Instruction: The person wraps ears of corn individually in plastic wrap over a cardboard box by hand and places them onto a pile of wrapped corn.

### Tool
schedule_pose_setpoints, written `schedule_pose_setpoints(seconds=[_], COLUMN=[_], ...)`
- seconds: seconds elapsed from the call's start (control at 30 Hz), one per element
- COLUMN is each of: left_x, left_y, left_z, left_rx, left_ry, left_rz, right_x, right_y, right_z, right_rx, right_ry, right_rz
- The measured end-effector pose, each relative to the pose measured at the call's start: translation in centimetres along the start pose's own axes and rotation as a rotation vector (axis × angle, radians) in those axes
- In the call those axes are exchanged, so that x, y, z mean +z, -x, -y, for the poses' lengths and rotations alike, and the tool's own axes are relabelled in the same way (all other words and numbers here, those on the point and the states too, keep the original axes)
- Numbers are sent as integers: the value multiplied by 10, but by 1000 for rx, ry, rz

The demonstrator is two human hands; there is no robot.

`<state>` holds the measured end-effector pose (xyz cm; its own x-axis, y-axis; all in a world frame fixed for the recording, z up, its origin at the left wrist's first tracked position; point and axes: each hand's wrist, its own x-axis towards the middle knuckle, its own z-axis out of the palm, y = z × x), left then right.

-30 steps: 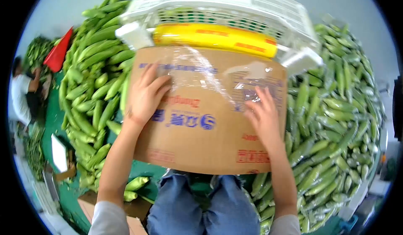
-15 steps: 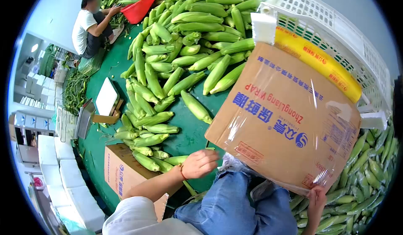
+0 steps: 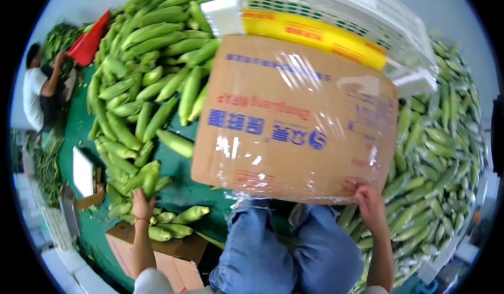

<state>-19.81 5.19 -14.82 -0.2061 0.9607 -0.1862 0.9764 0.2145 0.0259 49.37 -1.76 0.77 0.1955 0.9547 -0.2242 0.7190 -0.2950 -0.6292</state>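
My left hand (image 3: 142,203) is closed round a green corn ear (image 3: 150,178) at the left, above the smaller cardboard box. At the lower right corner of the large cardboard sheet (image 3: 283,162), my right hand (image 3: 369,200) pinches the edge of clear plastic film (image 3: 315,198). The film lies stretched over the cardboard from a yellow roll (image 3: 315,35) at its far side. Loose unwrapped corn ears (image 3: 157,42) are piled to the left, and film-wrapped ears (image 3: 420,215) fill the right side.
A white plastic crate (image 3: 336,10) stands behind the roll. An open cardboard box (image 3: 157,252) sits at the lower left, near a white-topped scale (image 3: 83,172). Another person (image 3: 39,91) sits at the far left beside a red scoop-shaped object (image 3: 89,42).
The film has been drawn down over the cardboard since the earliest frame. My left hand has moved left and taken hold of a corn ear, while my right hand stays at the film's edge.
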Motion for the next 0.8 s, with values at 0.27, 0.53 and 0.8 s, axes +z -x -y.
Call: schedule_pose_setpoints(seconds=[0.27,0.53,0.8], left_x=[-198,-178,-122], left_y=[11,6,48], left_z=[-334,-467,-386], left_rx=[1017,1369,988], left_ry=[335,287,584], left_rz=[-123,138,-313], right_x=[17,-23,37], right_y=[4,1,-103], right_z=[15,51,60], right_rx=[-161,130,-439], right_ry=[247,-1049,252], right_rz=[-180,-202,-344])
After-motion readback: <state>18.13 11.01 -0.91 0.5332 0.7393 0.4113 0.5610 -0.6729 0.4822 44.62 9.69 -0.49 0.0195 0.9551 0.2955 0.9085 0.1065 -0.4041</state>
